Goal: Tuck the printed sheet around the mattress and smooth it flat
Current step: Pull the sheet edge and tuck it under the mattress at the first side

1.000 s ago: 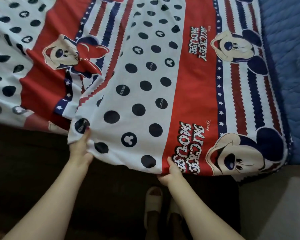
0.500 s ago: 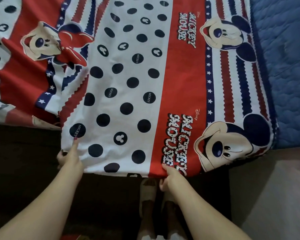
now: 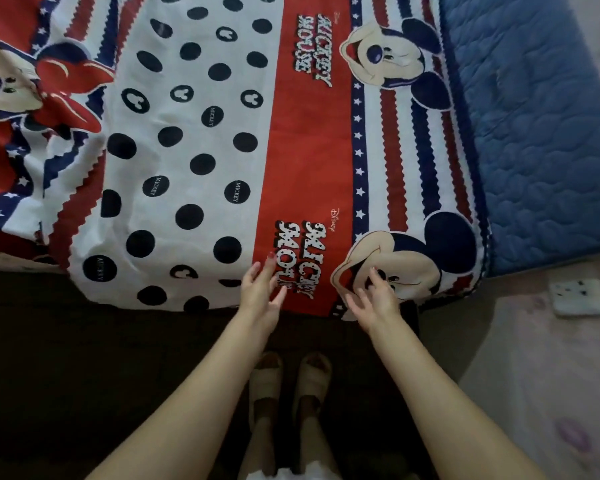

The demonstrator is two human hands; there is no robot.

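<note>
The printed sheet, red, white and navy with dots, stripes and cartoon mouse faces, lies over the mattress and hangs past its near edge. The blue quilted mattress shows bare at the right. My left hand hovers with fingers spread over the sheet's near hem at the red band. My right hand is also spread, just over the printed mouse face near the hem. Neither hand holds the cloth. The sheet is bunched and folded at the far left.
The dark bed side drops below the hem. My feet in pale slippers stand close to the bed. Pale patterned floor lies to the right, with a small white square object on it by the mattress corner.
Both hands let go of the hem and opened. They moved right and closer together, the left one from the dotted part to the red band. The view shifted right.
</note>
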